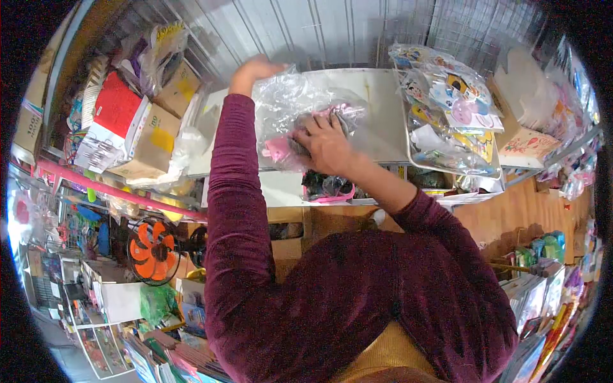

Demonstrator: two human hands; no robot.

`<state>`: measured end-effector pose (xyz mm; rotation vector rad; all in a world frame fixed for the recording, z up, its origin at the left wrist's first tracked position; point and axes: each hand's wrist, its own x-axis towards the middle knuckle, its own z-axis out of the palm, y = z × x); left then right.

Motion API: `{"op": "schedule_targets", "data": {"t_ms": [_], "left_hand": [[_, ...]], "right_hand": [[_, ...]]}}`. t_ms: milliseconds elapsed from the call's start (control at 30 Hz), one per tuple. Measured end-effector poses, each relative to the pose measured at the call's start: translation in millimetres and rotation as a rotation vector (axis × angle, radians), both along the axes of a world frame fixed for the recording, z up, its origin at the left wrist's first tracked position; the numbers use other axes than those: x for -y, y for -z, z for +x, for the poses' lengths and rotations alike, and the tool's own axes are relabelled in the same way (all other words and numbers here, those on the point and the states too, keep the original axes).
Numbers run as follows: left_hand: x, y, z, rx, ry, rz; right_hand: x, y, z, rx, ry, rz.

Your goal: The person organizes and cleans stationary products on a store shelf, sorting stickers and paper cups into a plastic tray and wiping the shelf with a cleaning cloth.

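Observation:
A clear plastic bag (278, 96) with pink and dark items inside lies on the white shelf top (383, 102). My right hand (327, 142) rests on the bag's contents, fingers spread over a dark and pink item (281, 150). At the bag's upper left edge is my left hand (257, 69), blurred, its fingers pointing right beside the plastic; whether they grip it cannot be made out. Just below my right hand sits a pink-rimmed basket (329, 188) with black things in it.
Cardboard boxes (150, 137) and a red packet (119, 105) stand left. On the right, a tray (412, 153) holds packaged cartoon items (456, 96). An orange fan (153, 251) is at lower left. A metal wall (319, 32) rises behind the shelf.

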<state>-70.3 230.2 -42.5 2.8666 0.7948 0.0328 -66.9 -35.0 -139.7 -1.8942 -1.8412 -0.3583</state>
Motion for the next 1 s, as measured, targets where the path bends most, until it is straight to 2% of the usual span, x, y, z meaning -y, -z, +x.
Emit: {"op": "schedule_targets", "data": {"t_ms": [133, 200, 233, 300, 367, 433, 567, 700, 800, 867, 933, 1000], "left_hand": [[-5.3, 19.4, 22.3, -0.174, 0.068, -0.073], [-9.1, 19.8, 26.6, -0.018, 0.095, -0.142], [-8.6, 16.1, 26.7, -0.022, 0.095, -0.143], [-8.6, 6.3, 25.8, 0.145, -0.090, 0.275], [-39.8, 2.5, 15.3, 0.417, -0.183, 0.338], [-56.6, -9.8, -0.4, 0.382, -0.210, 0.385], [-43.4, -16.7, -12.5, 0.348, -0.344, 0.429], [-80.3, -1.5, -26.0, 0.434, -0.461, 0.441], [-53.1, -26.4, -44.6, 0.465, -0.447, 0.469], [-16.2, -41.9, -47.2, 0.591, -0.275, 0.453], [14.4, -29.7, -47.6, 0.773, 0.138, 0.468], [62.4, -9.9, -46.2, 0.650, 0.474, 0.241]], "right_hand": [[3.5, 2.1, 1.6, 0.025, 0.004, -0.038], [5.8, -8.2, 3.1, 0.061, -0.011, -0.150], [5.3, -6.7, 3.7, 0.057, -0.011, -0.151], [4.8, -3.8, 4.5, 0.094, -0.010, -0.143], [5.9, -2.3, 4.4, 0.074, -0.020, -0.107], [4.9, -1.5, 6.7, 0.058, -0.033, -0.069], [6.6, -0.1, 9.6, 0.017, -0.077, 0.007], [7.0, 1.8, 9.7, 0.030, -0.065, -0.019], [8.5, 0.7, 9.6, 0.046, -0.061, -0.028], [9.4, -4.6, 7.9, 0.029, -0.054, -0.046], [10.2, -6.4, 6.1, 0.009, -0.056, -0.074], [9.3, -6.3, 6.3, 0.020, -0.051, -0.072]]}}
